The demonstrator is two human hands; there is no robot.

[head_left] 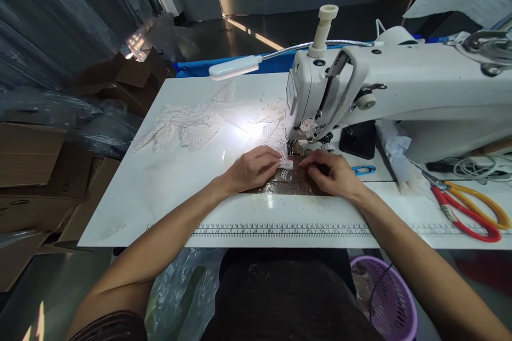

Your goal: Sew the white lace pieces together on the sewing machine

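In the head view, the left hand (pixel 256 167) is pinching a small white label (pixel 286 164), which lies at its three o'clock, just below the needle area of the sewing machine (pixel 416 77). The right hand (pixel 333 171) has bent fingers near the label, but I cannot tell whether they pinch something; white lace (pixel 200 129) lies on the tabletop (pixel 140 200) at the left hand's ten o'clock.

White table (pixel 132 213): ruler scale (pixel 256 231) running along its near edge
White lace (pixel 200 122): crumpled on the left — more beside the sewing machine (pixel 416 80)
Brown sheet (pixel 276 187): shiny, in front of the needle
Right side: dark flat object (pixel 358 140), small blue tool (pixel 365 170), white cloth (pixel 396 157), coiled cord (pixel 480 167)
Scissors (pixel 472 209): red and orange handles — toward the near edge
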